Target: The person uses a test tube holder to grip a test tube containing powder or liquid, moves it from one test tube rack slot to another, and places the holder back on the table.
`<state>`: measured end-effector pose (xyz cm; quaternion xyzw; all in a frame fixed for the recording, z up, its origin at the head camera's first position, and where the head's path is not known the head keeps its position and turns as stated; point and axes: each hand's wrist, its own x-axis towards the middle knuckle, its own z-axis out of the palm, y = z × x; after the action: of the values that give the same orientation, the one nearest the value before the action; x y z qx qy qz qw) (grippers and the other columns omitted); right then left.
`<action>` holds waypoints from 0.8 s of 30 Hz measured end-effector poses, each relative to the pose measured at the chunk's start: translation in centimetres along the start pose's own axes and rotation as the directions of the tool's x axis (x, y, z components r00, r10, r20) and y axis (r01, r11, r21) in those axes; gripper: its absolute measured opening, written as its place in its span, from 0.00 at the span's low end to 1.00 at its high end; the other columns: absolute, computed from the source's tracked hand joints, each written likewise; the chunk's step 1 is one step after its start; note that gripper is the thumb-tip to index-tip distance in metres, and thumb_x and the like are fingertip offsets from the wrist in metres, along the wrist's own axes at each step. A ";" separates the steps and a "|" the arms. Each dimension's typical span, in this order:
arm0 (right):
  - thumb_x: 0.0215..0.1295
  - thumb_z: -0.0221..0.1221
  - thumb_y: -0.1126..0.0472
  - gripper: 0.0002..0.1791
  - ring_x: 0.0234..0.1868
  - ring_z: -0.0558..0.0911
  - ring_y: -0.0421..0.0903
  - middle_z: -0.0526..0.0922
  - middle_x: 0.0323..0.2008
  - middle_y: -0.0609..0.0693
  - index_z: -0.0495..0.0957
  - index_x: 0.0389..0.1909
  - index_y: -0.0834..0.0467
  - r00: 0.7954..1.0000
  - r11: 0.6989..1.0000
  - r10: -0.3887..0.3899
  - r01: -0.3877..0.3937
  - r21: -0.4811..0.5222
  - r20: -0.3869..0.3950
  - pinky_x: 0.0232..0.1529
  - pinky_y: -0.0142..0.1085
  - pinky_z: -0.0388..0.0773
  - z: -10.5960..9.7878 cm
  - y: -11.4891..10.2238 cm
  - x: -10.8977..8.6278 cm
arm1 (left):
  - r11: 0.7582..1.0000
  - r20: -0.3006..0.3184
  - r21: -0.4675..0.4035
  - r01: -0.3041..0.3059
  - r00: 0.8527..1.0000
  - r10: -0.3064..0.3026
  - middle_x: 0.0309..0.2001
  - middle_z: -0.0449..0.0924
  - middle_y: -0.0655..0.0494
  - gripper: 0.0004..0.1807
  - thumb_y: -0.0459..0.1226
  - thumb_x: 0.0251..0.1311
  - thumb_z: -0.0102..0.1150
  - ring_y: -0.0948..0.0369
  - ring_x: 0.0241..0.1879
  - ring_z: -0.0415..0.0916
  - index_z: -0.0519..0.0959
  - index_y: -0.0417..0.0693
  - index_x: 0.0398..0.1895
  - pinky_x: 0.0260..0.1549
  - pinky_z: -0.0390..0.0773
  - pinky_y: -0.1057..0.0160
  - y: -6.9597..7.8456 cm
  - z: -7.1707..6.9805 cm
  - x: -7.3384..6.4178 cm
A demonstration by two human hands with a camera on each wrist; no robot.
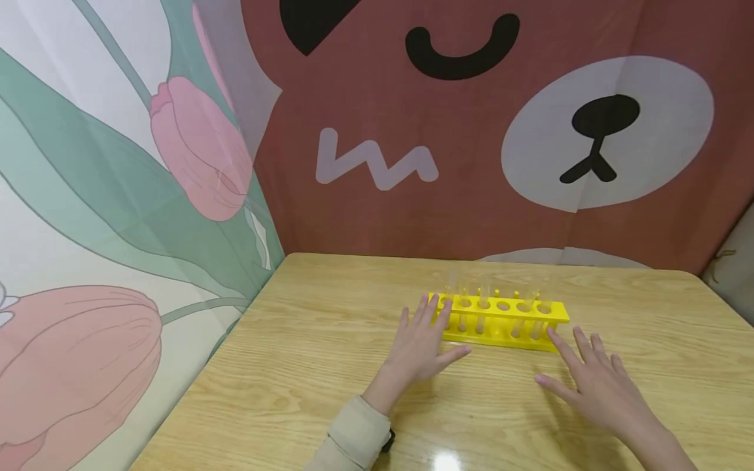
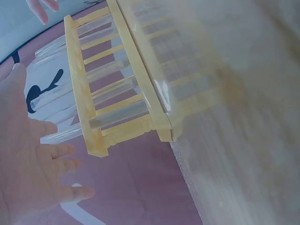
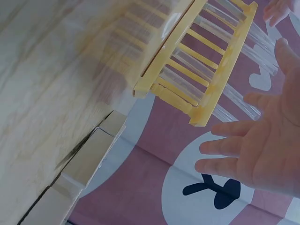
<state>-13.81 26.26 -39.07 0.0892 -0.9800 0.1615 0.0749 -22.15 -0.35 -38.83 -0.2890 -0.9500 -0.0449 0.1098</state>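
Observation:
A yellow test tube rack (image 1: 497, 340) stands on the wooden table, with several clear test tubes (image 1: 484, 294) upright in its holes. One hole right of the middle has no tube in it. My left hand (image 1: 419, 347) is spread at the rack's left end, its fingertips overlapping the top bar in the head view. The left wrist view shows that hand (image 2: 33, 159) with straight fingers beside the tubes. Near the rack's right end, my right hand (image 1: 607, 386) hovers with fingers apart. Nothing is held in the right hand (image 3: 267, 140) in its wrist view.
The wooden table (image 1: 306, 314) runs back to a cloth (image 1: 365, 222) printed with a bear's face. Another cloth (image 1: 118, 248) with tulips hangs at the left. A pale box-like edge (image 3: 89, 164) shows beside the table in the right wrist view.

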 end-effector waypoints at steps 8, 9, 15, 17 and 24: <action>0.59 0.51 0.39 0.45 0.58 0.44 0.77 0.45 0.61 0.78 0.43 0.69 0.55 1.000 1.000 0.007 -0.007 0.000 0.015 0.49 0.70 0.40 0.1 0.0 -0.1 | 1.000 0.019 -0.014 0.005 1.000 -0.004 0.69 0.43 0.49 0.46 0.69 0.54 0.21 0.55 0.67 0.32 0.44 0.50 0.70 0.60 0.46 0.45 -0.1 0.0 0.0; 0.59 0.51 0.39 0.45 0.58 0.44 0.77 0.45 0.61 0.78 0.43 0.69 0.55 1.000 1.000 0.007 -0.007 0.000 0.015 0.49 0.70 0.40 0.1 0.1 -0.1 | 1.000 0.017 -0.014 0.004 1.000 -0.004 0.69 0.44 0.49 0.46 0.68 0.55 0.21 0.55 0.68 0.33 0.45 0.50 0.70 0.59 0.47 0.45 -0.1 0.0 0.0; 0.59 0.50 0.38 0.44 0.58 0.45 0.77 0.46 0.60 0.78 0.45 0.69 0.57 1.000 1.000 0.000 0.000 0.002 0.010 0.50 0.69 0.40 0.2 0.2 -0.2 | 0.999 0.016 -0.033 0.005 1.000 -0.005 0.69 0.45 0.50 0.46 0.69 0.54 0.22 0.55 0.68 0.33 0.45 0.51 0.70 0.59 0.48 0.44 -0.2 0.2 0.1; 0.59 0.50 0.38 0.45 0.58 0.44 0.77 0.46 0.61 0.78 0.46 0.69 0.57 1.000 1.000 0.001 -0.001 0.012 0.014 0.50 0.69 0.38 0.2 0.2 -0.2 | 0.999 0.022 -0.039 0.008 1.000 -0.007 0.69 0.44 0.50 0.46 0.69 0.54 0.22 0.55 0.68 0.33 0.45 0.51 0.70 0.59 0.48 0.44 -0.3 0.3 0.1; 0.58 0.49 0.37 0.45 0.59 0.44 0.76 0.46 0.61 0.77 0.47 0.68 0.58 1.000 1.000 0.001 -0.001 0.025 0.010 0.50 0.69 0.37 0.4 0.2 -0.3 | 0.998 0.026 -0.056 0.012 1.000 -0.010 0.69 0.44 0.50 0.45 0.68 0.54 0.24 0.55 0.67 0.36 0.45 0.53 0.70 0.59 0.47 0.44 -0.5 0.2 0.3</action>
<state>-13.61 26.35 -39.53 0.0904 -0.9783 0.1735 0.0685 -22.72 -0.61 -39.01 -0.2872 -0.9512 -0.0687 0.0893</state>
